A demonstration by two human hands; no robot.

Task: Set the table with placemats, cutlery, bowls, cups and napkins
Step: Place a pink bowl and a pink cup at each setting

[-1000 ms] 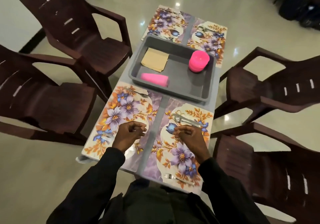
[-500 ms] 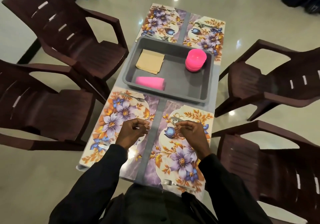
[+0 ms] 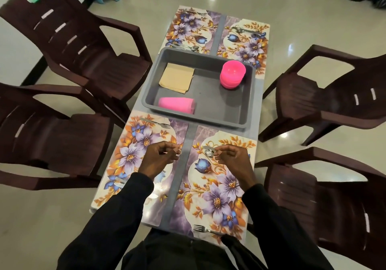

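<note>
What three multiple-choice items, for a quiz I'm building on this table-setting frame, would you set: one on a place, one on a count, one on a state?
1. Where do the napkins lie? A) on a chair B) in the grey tray C) on the floor
2. How many placemats are on the table? A) two B) three C) four
3. What is the right hand doing? A) lying flat and open B) pinching a spoon C) gripping a bowl

Answers: 1 B, the tan stack sits in the tray's far left corner. 2 C, two lie nearer than the tray, two beyond it. 3 B, thumb and fingers close on the spoon.
</note>
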